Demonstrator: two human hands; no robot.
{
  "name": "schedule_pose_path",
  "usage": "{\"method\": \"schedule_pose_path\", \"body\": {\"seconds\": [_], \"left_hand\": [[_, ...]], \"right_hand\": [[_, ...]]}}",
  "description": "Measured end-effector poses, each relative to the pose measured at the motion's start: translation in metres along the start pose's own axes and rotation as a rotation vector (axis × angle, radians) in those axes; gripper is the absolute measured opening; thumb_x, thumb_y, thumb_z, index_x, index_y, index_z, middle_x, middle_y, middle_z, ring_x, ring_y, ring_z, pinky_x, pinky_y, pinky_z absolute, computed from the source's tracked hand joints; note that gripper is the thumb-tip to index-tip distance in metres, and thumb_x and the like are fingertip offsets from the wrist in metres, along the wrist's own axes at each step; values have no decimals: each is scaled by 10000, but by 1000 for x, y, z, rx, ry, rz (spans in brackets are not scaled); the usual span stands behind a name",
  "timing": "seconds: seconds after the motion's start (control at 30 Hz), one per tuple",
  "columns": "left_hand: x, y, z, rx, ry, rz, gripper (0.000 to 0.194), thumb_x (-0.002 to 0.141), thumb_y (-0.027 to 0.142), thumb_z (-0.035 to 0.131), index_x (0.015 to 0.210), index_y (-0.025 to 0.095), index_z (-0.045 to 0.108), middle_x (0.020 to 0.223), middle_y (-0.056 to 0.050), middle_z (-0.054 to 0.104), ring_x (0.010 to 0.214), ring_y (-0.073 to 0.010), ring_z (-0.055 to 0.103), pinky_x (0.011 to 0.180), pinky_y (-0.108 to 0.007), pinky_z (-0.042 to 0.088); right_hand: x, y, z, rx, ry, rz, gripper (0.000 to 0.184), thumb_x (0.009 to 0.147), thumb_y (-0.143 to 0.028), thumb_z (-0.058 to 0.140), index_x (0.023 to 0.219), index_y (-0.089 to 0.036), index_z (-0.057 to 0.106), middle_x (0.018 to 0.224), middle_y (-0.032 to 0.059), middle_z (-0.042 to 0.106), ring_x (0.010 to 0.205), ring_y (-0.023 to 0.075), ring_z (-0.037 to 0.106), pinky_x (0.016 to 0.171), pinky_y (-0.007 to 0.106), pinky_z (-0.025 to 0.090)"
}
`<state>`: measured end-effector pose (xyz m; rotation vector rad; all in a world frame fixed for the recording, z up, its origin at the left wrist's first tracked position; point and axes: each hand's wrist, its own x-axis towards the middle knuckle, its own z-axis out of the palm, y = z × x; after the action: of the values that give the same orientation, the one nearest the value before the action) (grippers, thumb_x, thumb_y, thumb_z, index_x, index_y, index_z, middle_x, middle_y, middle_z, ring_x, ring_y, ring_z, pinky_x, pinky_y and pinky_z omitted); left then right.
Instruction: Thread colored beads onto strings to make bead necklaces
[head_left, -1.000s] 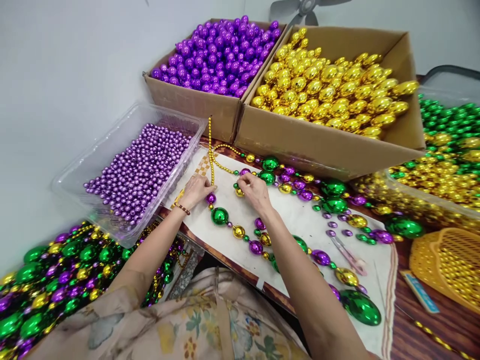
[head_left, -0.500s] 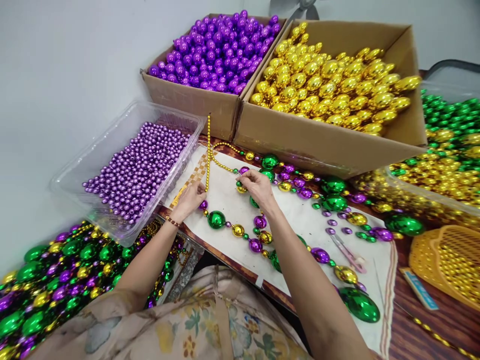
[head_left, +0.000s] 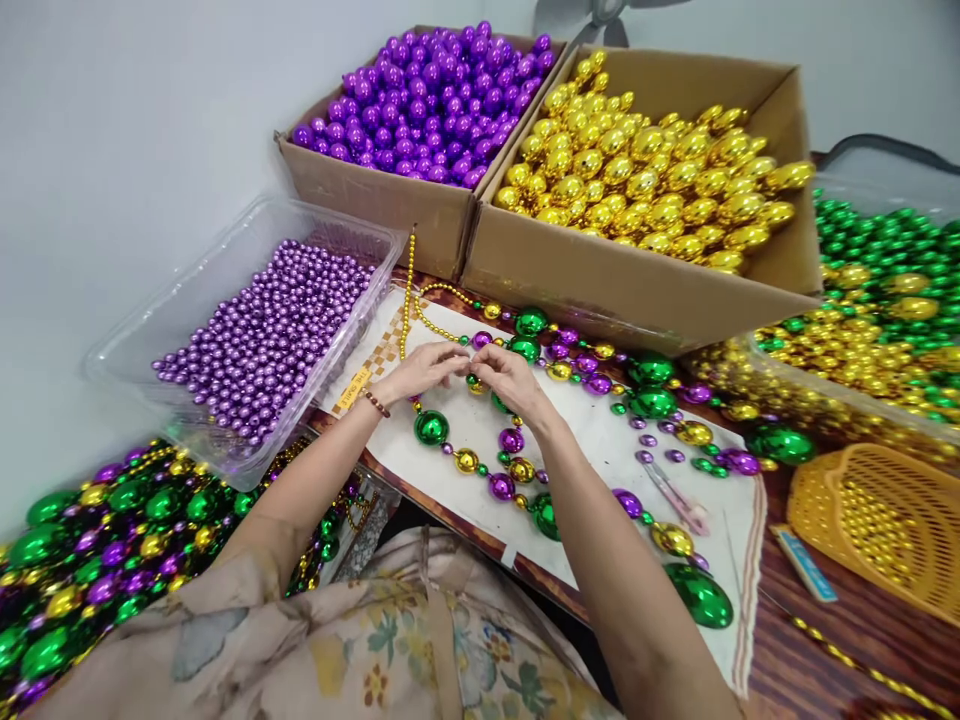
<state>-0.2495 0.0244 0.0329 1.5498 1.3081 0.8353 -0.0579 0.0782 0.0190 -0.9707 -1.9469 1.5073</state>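
Over the white cloth, my left hand and my right hand meet fingertip to fingertip. Both are closed in a pinch. A strand of shiny green, gold and purple beads loops beneath them, and a few of its beads show right under my right fingertips. What lies between my left fingers is too small to make out. A thin string of small gold beads hangs down the box side behind my left hand. A second row of large beads lies along the cloth's back edge.
Cardboard boxes of purple balls and gold oval beads stand behind. At left is a clear tub of small purple beads. Pink-handled snips, an orange basket and a green-and-gold bead tub are at right.
My left hand has moved right, away from the hanging gold bead string, to meet my right hand. My right hand stays nearly in place. The view has shifted slightly.
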Motion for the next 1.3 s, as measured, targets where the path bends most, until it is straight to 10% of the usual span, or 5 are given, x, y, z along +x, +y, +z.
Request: {"method": "schedule_pose_path", "body": {"seconds": [0.37, 0.73, 1.0, 1.3], "left_hand": [[-12, 25, -31, 178, 177, 38, 161, 874, 232, 561, 749, 162, 635, 689, 2, 586, 648, -122, 489, 622, -255, 369], [-7, 41, -26, 400, 181, 169, 204, 901, 267, 544, 750, 169, 640, 704, -2, 627, 685, -141, 550, 672, -259, 380], [12, -11, 21, 622, 13, -9, 156, 850, 160, 599, 711, 192, 662, 756, -64, 688, 718, -211, 614, 679, -298, 438], [15, -25, 7, 702, 188, -128, 147, 861, 181, 611, 715, 192, 626, 726, -82, 645, 785, -264, 643, 794, -371, 484]], "right_hand": [[-9, -11, -18, -390, 27, -94, 117, 769, -285, 503, 723, -200, 568, 753, 22, 662, 819, 182, 580, 879, 356, 425], [-45, -17, -61, 57, -78, 145, 253, 757, -425, 668, 777, -183, 600, 682, 1, 639, 517, 104, 540, 475, 214, 380], [-61, -4, -82, -1008, -72, 391, 200, 877, -280, 547, 865, -245, 744, 916, 40, 755, 855, 224, 681, 687, 289, 441], [-71, -2, -65, -1211, -35, 446, 328, 966, -224, 444, 983, -192, 770, 1116, 143, 735, 1028, 304, 686, 775, 370, 463]]}}
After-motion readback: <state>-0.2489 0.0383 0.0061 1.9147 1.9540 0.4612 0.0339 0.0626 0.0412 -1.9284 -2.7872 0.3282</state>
